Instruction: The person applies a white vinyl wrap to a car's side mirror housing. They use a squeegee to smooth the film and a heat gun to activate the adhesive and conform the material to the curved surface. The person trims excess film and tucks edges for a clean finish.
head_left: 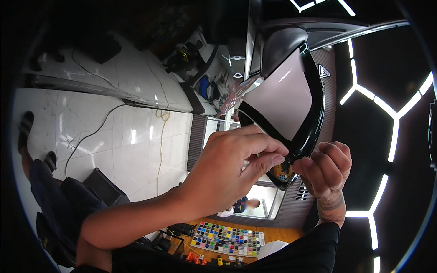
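A car's side mirror juts out ahead of me, its broad face pale pinkish-grey inside a glossy black surround. My left hand reaches across to the mirror's lower black edge, thumb and forefinger pinched together there. Close beside it, my right hand is curled at the same lower corner with its fingertips pinched. Whatever lies between either set of fingertips is too small or hidden to name. Crumpled shiny clear film shows to the left of the mirror.
Dark glossy car bodywork reflects the room. Cables cross the white tiled floor. At far left are another person's legs. A colour swatch board lies on a wooden surface below, near orange and yellow tools.
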`<state>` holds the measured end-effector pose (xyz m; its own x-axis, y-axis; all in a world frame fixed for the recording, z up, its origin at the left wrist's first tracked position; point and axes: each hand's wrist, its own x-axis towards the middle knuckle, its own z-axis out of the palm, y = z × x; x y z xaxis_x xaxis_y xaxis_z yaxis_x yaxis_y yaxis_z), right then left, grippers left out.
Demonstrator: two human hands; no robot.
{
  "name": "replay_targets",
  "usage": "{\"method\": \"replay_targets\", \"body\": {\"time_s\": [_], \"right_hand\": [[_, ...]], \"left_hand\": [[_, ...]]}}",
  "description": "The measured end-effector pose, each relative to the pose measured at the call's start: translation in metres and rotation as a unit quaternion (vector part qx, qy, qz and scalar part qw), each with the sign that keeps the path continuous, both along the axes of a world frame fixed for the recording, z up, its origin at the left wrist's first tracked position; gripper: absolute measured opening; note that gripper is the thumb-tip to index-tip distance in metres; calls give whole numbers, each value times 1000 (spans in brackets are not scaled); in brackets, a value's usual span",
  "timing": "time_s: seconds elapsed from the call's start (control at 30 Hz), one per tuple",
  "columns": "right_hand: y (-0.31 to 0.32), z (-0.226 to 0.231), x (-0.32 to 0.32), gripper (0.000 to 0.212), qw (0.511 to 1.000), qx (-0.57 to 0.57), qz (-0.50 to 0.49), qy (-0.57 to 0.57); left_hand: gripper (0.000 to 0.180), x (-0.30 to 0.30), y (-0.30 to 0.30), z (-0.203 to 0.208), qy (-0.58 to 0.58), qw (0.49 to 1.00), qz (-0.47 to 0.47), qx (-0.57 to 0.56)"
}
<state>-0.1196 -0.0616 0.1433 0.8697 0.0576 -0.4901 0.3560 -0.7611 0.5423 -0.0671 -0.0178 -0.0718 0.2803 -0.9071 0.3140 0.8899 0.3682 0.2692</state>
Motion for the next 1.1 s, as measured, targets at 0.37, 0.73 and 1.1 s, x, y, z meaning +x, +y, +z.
{"method": "replay_targets", "body": {"time_s": [0.37,0.73,1.1], "right_hand": [[-2,1,-16,10,980,105,127,-115],[90,-26,-101,16,946,123,42,-295],[157,-46,-143,12,902,62,-137,-404]], "left_hand": [[15,25,26,36,-5,986,-165,39],[23,-1,87,44,-205,940,-237,137],[26,-18,124,55,-286,907,-272,147]]}}
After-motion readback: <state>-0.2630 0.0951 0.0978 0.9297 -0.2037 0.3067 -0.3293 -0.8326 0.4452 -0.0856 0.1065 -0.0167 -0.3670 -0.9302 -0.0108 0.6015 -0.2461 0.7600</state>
